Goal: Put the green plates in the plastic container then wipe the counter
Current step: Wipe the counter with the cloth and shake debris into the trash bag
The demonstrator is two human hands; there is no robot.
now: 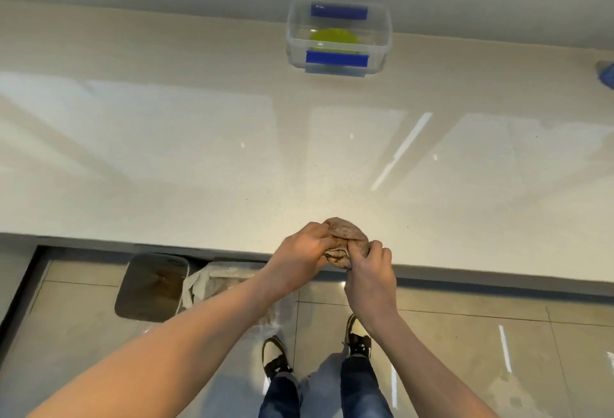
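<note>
A clear plastic container (pixel 339 35) with blue clips stands at the back of the beige counter (pixel 199 158), against the wall. Green plates (pixel 334 37) lie inside it. Near the counter's front edge, both hands hold a bunched brownish cloth (pixel 345 235). My left hand (pixel 305 248) grips its left side and my right hand (pixel 368 268) pinches its right side. The cloth rests at the counter's front edge.
A blue object (pixel 606 73) shows at the far right edge of the counter. Below the counter stand a bin with a dark lid (pixel 151 286) and a bag-lined bin (pixel 219 279) on the tiled floor. My shoes are beneath.
</note>
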